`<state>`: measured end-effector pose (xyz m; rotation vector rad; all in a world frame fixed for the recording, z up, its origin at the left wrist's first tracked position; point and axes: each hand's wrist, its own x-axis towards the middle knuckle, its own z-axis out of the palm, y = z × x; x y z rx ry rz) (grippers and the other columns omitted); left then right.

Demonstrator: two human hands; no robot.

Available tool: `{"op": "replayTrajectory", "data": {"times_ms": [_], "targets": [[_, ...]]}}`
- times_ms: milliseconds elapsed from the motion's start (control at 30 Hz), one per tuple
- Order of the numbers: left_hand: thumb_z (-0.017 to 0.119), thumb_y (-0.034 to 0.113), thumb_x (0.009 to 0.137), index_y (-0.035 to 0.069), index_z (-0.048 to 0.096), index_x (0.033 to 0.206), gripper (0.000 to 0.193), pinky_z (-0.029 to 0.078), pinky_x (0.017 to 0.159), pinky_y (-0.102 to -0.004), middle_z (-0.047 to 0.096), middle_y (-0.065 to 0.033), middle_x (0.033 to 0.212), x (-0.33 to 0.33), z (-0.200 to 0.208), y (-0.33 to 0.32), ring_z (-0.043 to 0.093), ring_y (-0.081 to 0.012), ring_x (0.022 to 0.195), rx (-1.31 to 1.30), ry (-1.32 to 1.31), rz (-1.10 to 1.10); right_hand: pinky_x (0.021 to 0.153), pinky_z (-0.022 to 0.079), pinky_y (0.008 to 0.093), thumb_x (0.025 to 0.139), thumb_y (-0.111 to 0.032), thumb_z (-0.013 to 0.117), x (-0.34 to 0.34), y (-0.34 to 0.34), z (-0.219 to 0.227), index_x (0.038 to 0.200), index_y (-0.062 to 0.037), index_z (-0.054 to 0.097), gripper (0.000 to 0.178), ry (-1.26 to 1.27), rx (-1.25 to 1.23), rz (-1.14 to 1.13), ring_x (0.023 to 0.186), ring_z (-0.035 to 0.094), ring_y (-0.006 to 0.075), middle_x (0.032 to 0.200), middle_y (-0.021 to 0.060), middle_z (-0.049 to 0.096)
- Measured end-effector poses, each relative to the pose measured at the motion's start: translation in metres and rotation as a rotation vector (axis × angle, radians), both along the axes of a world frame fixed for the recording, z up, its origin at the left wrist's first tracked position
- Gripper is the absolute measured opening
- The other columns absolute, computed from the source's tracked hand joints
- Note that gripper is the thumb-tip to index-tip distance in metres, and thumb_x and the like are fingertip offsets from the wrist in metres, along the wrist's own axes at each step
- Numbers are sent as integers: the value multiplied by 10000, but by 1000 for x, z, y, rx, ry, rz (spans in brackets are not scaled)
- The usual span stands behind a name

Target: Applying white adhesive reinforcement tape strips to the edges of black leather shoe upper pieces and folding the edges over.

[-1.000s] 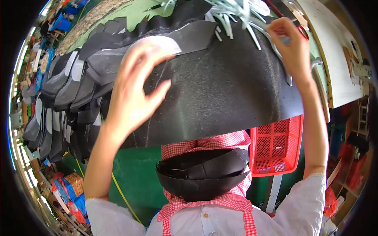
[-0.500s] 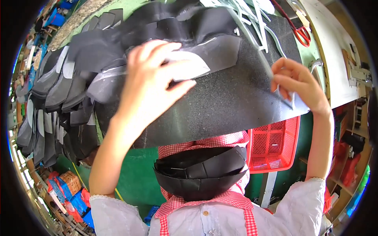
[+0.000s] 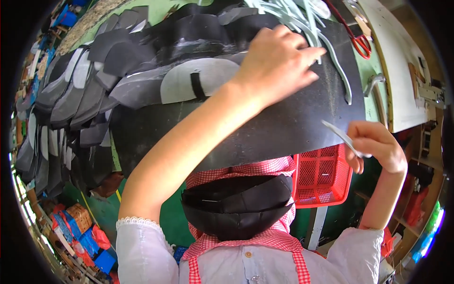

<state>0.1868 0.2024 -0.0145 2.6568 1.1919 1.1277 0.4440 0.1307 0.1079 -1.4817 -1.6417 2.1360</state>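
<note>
My left hand (image 3: 279, 66) reaches across the dark work mat (image 3: 265, 132), thumb and index finger apart, with nothing visible between them. It is close to a pile of pale green-white strips (image 3: 302, 23). In front of the mat's right corner, my right hand (image 3: 376, 146) is closed on one pale strip (image 3: 340, 133), whose free end points up and left. Behind my left forearm lies a dark grey curved piece (image 3: 137, 90) with a light grey half-round patch (image 3: 179, 78). A short black strip (image 3: 196, 84) crosses that patch; my forearm hides the piece's right end.
Stacks of dark cut pieces (image 3: 85, 104) crowd the left side. Red-handled scissors (image 3: 362, 46) lie at the back right, behind a metal clamp (image 3: 373, 83). A red plastic basket (image 3: 347, 182) sits below the mat's front edge. Black curved pieces (image 3: 236, 220) rest against my apron.
My left hand has left the half-round patch and moved right toward the strips. My right hand has come down nearer me with a strip. The black strip on the patch is now uncovered.
</note>
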Motion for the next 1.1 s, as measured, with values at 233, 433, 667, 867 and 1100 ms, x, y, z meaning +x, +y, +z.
{"op": "replayTrajectory", "data": {"times_ms": [233,433,667,867,1100], "targets": [[891,124,726,258,697,1412,725,319,1268,-539,578,-83,1539,-118,36,-74,471,-342,1490,-212,297,138,475,221,197,1094,-246,584,37,-23,-20,1007,0,607,262,48,141,-247,526,349,10,716,-24,517],[785,44,591,181,818,1187,612,515,999,-456,749,-63,1337,-126,63,-110,668,-311,1143,-95,95,115,432,283,184,1038,-275,707,4,-19,-31,957,15,689,302,409,474,-229,455,340,1,890,89,590],[884,238,756,188,813,1180,433,522,1003,-474,628,-135,1396,-56,1,-210,590,-322,1248,-367,-204,-64,555,475,182,898,8,797,-71,-26,-33,1019,78,744,150,172,318,-103,672,658,72,922,111,720],[839,104,797,185,822,1173,386,454,1124,-586,660,-72,1266,-126,2,-239,631,-322,1259,-492,56,101,588,472,248,871,21,808,-136,-30,-51,947,0,756,94,106,474,167,696,650,86,829,51,719],[830,88,803,227,820,1167,390,434,1150,-574,634,-53,1264,-136,-13,-236,601,-305,1315,-408,2,33,640,474,256,885,2,779,-171,-37,-83,945,1,739,72,-65,686,136,710,627,96,817,43,715]]}}
